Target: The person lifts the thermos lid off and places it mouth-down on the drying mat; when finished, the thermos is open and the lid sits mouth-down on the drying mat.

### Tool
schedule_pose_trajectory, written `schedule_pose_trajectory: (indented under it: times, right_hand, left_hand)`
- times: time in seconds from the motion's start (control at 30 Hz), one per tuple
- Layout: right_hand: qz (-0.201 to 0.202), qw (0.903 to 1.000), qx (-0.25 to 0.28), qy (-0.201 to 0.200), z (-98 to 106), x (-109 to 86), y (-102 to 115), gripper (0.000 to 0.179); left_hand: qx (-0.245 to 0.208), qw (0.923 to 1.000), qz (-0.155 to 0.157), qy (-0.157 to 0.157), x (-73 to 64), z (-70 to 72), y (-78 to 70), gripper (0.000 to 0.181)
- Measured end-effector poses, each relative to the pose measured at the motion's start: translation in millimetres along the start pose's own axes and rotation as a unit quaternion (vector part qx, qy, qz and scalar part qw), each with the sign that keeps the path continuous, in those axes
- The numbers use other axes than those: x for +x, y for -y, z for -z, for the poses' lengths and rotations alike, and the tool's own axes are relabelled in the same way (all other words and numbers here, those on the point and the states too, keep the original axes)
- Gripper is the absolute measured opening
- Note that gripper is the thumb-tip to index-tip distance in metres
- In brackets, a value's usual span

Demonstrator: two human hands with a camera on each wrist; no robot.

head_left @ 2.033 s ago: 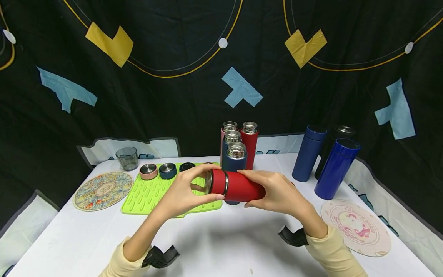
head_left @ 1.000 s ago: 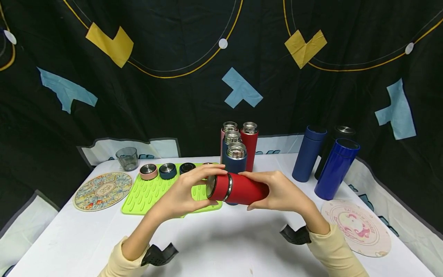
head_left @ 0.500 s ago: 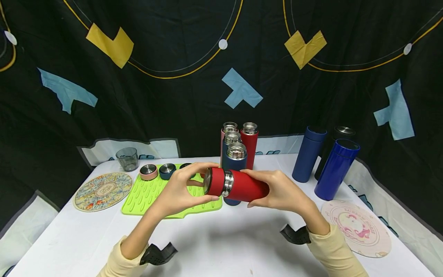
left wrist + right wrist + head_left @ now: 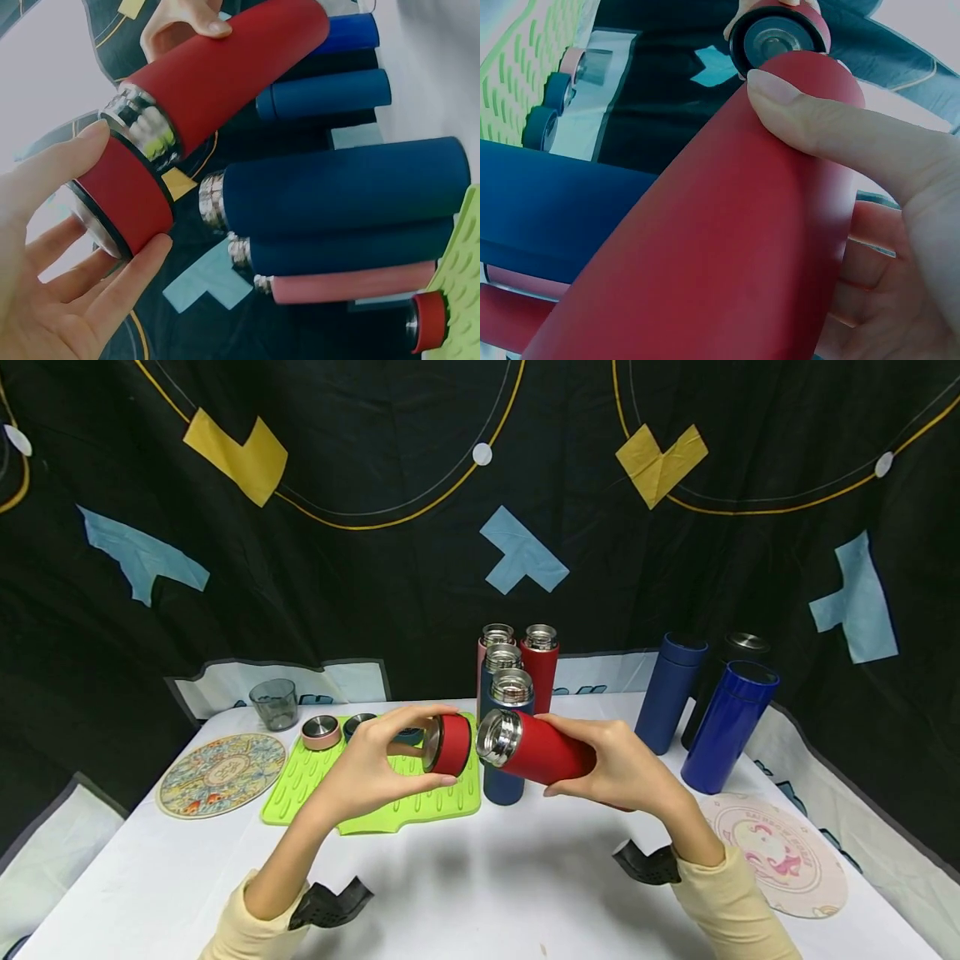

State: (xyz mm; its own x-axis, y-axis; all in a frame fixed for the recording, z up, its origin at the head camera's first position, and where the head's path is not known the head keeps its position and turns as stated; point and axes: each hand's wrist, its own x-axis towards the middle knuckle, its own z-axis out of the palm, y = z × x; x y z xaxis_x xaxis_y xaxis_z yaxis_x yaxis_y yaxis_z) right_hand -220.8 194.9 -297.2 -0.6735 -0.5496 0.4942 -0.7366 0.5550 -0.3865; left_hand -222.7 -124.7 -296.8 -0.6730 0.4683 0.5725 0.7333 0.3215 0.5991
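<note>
My left hand (image 4: 375, 760) pinches a red lid (image 4: 453, 745) with a steel top and a black rim. Tilted on its side, a red thermos bottle (image 4: 551, 748) lies in the grip of my right hand (image 4: 618, 760), its steel neck bare and pointing left. A small gap parts lid and neck in the head view. The left wrist view has the lid (image 4: 126, 196) close by the threaded mouth of the bottle (image 4: 225, 71). In the right wrist view the underside of the lid (image 4: 776, 41) shows past the bottle (image 4: 705, 225).
Behind the hands stand several lidless bottles, among them a navy one (image 4: 504, 785) and a red one (image 4: 542, 668). A green drying mat (image 4: 300, 785) bears several lids, one pink (image 4: 321, 732). A glass (image 4: 275, 703) stands back left; capped bottles (image 4: 727, 727) stand right, near a round coaster (image 4: 780, 852).
The lid has come off the bottle, baring its steel neck. My left hand has moved left with the lid, and my right hand slightly right with the bottle.
</note>
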Motion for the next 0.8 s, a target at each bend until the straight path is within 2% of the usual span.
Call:
schedule_pose_trajectory:
  times: [0.17,0.3,0.4,0.53,0.8]
  right_hand:
    - [-0.002,0.9999,0.008,-0.007,3,1.3,-2,0.076]
    - [-0.006,0.9993,0.034,-0.018,2,1.3,-3,0.076]
    - [-0.007,0.9981,0.048,-0.04,1,1.0,-4,0.076]
    - [-0.016,0.9939,0.054,-0.095,0,0.8,-7,0.076]
    - [-0.049,0.9764,0.087,-0.192,-1,0.0,-17,0.078]
  left_hand:
    - [0.024,0.9993,0.023,-0.016,-3.6,12.3,0.2,0.073]
    - [0.043,0.9981,0.036,-0.023,-7.7,21.5,7.7,0.072]
    - [0.061,0.9968,0.043,-0.03,-12.5,28.1,19.6,0.072]
    - [0.08,0.9949,0.051,-0.034,-19.7,36.4,40.4,0.07]
    - [0.096,0.9888,0.113,-0.021,-39.5,49.9,78.7,0.065]
